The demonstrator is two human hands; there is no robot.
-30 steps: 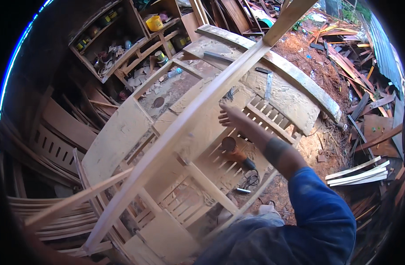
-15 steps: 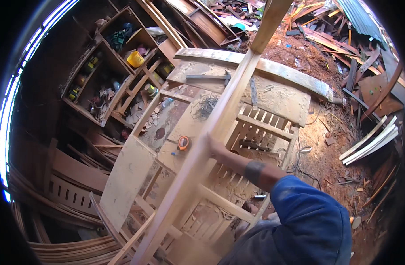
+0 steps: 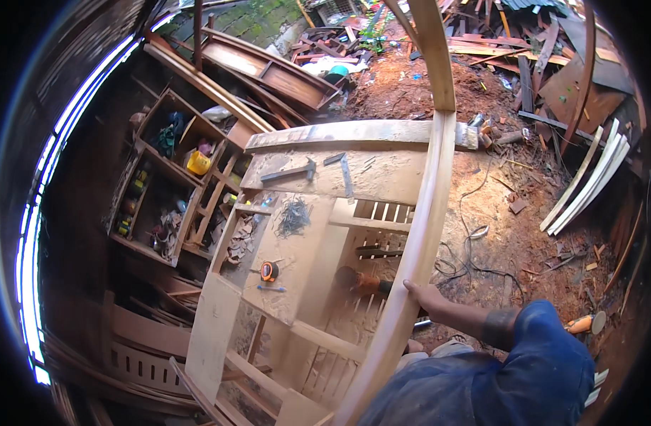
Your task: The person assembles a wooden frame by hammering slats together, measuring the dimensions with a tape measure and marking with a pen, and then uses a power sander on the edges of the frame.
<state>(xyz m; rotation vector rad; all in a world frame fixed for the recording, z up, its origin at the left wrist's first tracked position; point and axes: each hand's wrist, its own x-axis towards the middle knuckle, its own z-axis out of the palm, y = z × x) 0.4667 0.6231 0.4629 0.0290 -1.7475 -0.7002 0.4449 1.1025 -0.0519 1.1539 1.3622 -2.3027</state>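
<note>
A long smooth wooden post (image 3: pixel 418 238) runs slantwise up from the lower edge, with its upper part bending away. My right hand (image 3: pixel 426 298) is closed on the post's right side, thumb lying over the near face. My left hand does not show. The post's lower end runs out of the picture. Left of the post is a slatted wooden frame with boards laid on it, serving as a bench (image 3: pixel 219 312). A tape measure (image 3: pixel 269 270) and a blue pen (image 3: pixel 271 289) lie on one board.
A hammer (image 3: pixel 288 173), a metal square (image 3: pixel 346 177) and a pile of nails (image 3: pixel 293 216) lie on the dusty boards. A tool with a dark round end (image 3: pixel 348 278) is among the slats. Cable (image 3: pixel 471 245) loops over the ground at right, near pale strips (image 3: pixel 588 184).
The post has swung to the right and stands more upright, my right hand moving along with it. The view has shifted, showing more of the yard at the top.
</note>
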